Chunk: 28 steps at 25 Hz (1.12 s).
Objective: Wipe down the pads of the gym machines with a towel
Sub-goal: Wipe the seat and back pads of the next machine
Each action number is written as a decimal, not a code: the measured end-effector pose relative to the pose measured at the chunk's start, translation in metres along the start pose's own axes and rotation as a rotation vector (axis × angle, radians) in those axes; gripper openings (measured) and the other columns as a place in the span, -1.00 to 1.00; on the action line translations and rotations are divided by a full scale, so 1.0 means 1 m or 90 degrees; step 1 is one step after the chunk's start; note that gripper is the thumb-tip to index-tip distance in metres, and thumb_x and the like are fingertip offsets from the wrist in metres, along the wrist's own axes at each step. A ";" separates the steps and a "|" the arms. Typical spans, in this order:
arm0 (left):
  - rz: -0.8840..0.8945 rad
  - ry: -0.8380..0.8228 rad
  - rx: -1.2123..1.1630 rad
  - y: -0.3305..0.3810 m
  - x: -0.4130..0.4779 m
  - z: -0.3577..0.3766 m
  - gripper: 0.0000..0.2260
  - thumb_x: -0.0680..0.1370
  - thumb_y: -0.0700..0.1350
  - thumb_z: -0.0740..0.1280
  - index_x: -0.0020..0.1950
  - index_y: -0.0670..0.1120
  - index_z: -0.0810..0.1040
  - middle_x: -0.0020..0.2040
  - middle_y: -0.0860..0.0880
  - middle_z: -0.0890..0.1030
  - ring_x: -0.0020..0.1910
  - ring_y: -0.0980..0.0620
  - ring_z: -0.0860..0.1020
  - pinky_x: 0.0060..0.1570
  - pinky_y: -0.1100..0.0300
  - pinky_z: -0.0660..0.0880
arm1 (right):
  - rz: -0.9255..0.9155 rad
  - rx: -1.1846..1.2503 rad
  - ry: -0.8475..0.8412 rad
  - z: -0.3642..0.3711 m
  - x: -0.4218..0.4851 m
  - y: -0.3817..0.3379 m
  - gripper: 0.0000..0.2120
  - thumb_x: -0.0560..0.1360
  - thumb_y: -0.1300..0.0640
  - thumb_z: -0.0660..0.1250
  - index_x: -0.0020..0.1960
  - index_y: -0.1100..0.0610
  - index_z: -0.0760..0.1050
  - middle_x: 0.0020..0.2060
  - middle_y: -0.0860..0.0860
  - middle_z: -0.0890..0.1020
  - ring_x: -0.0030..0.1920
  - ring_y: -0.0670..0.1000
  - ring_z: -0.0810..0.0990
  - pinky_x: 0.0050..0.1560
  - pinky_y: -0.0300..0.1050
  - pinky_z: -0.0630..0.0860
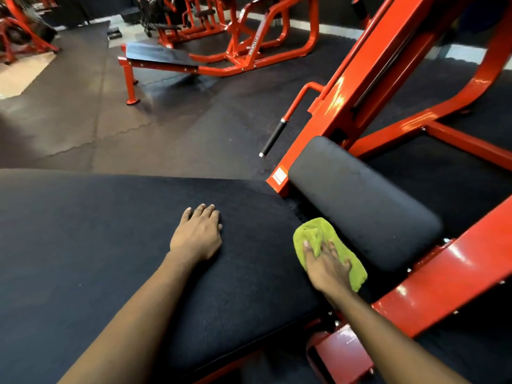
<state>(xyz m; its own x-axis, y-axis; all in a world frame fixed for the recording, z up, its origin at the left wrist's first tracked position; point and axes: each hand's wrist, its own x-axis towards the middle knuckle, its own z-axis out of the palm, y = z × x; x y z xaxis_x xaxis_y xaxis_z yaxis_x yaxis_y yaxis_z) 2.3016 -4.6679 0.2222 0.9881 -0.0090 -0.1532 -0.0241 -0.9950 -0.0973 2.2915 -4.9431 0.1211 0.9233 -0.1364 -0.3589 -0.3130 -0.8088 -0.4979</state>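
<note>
On the right edge of the big black pad [110, 245], where it meets the smaller pad [360, 203], lies the green towel [313, 231], bunched into a long wad. It fills the gap between the two pads and touches the smaller pad's near left edge.

I note the right hand [328, 266] lying on top of the towel, palm down. Its fingers are spread and fairly straight, pressing the cloth onto the pad edge. A fold of towel stands up between thumb and forefinger; I cannot tell whether it is pinched.

Left hand [198, 235] rests flat on the big pad, toward its far edge, well apart from the towel. Fingers are close together, tips slightly bent, holding nothing.

Smaller pad is tilted and bolted to a red frame [360, 87] that rises to the far right. A white sticker [279, 176] sits on the frame just beside that pad's far left corner. A handle with a black grip [273, 137] hangs off the frame's left side.

Beyond the big pad's far edge: dark floor mats [166, 128], then a red bench [160, 55] with a black top.
</note>
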 end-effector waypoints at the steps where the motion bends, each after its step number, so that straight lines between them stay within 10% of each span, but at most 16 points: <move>1: 0.002 0.004 0.001 0.001 0.005 0.001 -0.56 0.70 -0.03 -0.03 0.56 -0.10 0.21 0.62 -0.04 0.14 0.61 -0.03 0.04 0.57 -0.03 -0.05 | 0.027 0.013 -0.007 -0.004 0.011 0.005 -0.27 0.64 -0.32 -0.13 0.64 0.12 0.05 0.62 0.06 0.16 0.62 0.03 0.07 0.56 0.27 0.01; 19: 0.031 0.047 0.017 -0.007 0.097 0.017 -0.57 0.70 -0.05 -0.07 0.56 -0.10 0.17 0.61 -0.08 0.14 0.60 -0.07 0.05 0.57 -0.02 -0.04 | -0.048 0.041 -0.071 0.020 0.181 -0.146 -0.29 0.66 -0.30 -0.14 0.66 0.10 -0.05 0.64 0.02 0.09 0.59 0.16 0.13 0.49 0.30 0.08; 28: 0.025 0.041 0.012 -0.004 0.094 0.016 -0.59 0.69 -0.07 -0.04 0.53 -0.12 0.22 0.59 -0.09 0.19 0.59 -0.08 0.09 0.57 -0.03 -0.03 | -0.180 0.007 -0.071 0.010 0.039 -0.022 -0.34 0.57 -0.41 -0.18 0.62 -0.26 -0.22 0.61 -0.22 -0.01 0.62 -0.12 -0.14 0.58 0.14 -0.07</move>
<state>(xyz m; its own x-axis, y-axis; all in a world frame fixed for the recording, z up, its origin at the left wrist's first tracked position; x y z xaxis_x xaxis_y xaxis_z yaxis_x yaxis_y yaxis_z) 2.3922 -4.6636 0.1919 0.9940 -0.0554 -0.0944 -0.0657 -0.9917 -0.1104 2.3319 -4.9245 0.1101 0.9441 0.1580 -0.2892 -0.0499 -0.7990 -0.5992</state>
